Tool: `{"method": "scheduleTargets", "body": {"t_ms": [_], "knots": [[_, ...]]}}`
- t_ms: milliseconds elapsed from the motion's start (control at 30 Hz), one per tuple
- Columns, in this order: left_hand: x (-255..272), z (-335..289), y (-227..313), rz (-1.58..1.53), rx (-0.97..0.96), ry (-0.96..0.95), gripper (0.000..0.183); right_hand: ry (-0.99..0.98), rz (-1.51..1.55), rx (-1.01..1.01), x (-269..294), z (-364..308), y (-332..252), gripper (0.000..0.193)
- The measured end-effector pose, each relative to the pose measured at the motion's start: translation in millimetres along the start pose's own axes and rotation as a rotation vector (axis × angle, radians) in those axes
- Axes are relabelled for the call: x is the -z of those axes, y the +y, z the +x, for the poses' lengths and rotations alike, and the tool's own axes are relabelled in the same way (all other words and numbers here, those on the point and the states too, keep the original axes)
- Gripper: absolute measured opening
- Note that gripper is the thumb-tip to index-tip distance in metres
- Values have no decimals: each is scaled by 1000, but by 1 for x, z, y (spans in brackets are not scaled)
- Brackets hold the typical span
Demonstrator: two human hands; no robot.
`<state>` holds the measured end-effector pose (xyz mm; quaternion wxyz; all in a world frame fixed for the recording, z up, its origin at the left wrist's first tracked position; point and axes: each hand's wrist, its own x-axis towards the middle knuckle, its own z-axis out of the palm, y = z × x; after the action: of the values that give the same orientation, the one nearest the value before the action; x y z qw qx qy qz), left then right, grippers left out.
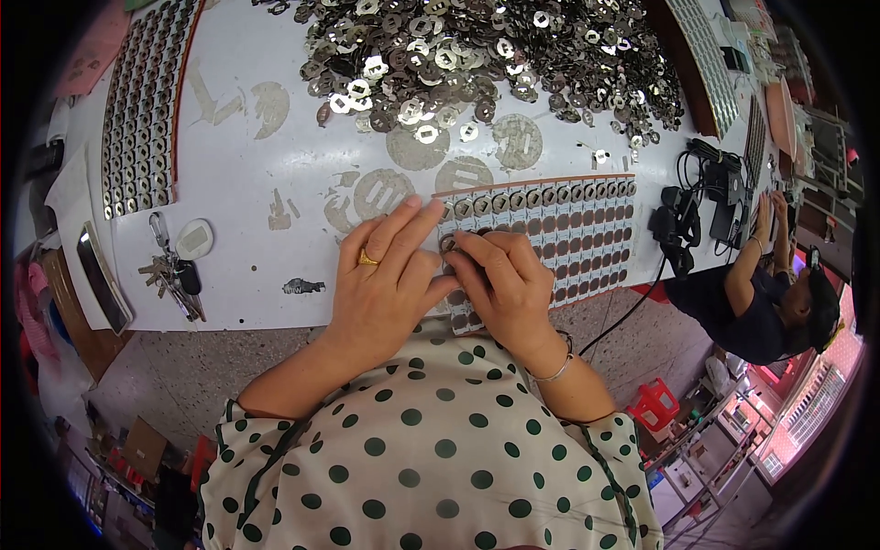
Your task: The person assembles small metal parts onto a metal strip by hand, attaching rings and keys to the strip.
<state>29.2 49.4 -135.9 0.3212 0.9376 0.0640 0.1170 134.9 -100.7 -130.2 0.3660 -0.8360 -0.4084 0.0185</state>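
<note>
A panel with rows of round brown spots [587,249] lies near the table's front edge. Along its far row sit shiny metal discs with cut-out centres [533,197]. My left hand [385,284] rests over the panel's left end, fingers stretched out, a ring on one; its fingertips reach the far left corner. Beside it, my right hand [509,280] is closed in a pinch on a small metal disc [447,243] at the left end of the second row. Fingers partly hide that disc and the panel's left columns.
A heap of loose metal discs [431,55] spreads across the back. Filled panels stand at far left [147,110] and far right [701,55]. Keys [170,275], a phone [103,275] and black adapters with cables [683,220] lie around. Another person [752,293] works at right.
</note>
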Motion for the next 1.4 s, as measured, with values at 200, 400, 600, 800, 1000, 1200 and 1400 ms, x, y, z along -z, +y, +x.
{"method": "scheduleTargets", "body": {"t_ms": [200, 400, 600, 800, 1000, 1200, 1400], "knots": [[0, 2, -1, 2, -12, -13, 31, -104, 25, -23, 7, 5, 3, 29], [-1, 0, 0, 21, -11, -11, 31, -107, 18, 32, 6, 0, 5, 28], [1, 2, -1, 20, -11, -8, 30, -85, 34, 128, 4, -7, 13, 29], [0, 3, -1, 24, -12, -6, 31, -76, 29, -28, 4, 2, 3, 29], [-1, 1, -1, 15, -13, -8, 32, -137, 120, -81, 9, 1, 6, 30], [-1, 1, -1, 17, -17, -11, 34, -80, 68, 7, 5, -2, 9, 31], [-2, 0, -1, 38, -18, 0, 35, -103, 80, -44, 7, 1, 7, 28]]}}
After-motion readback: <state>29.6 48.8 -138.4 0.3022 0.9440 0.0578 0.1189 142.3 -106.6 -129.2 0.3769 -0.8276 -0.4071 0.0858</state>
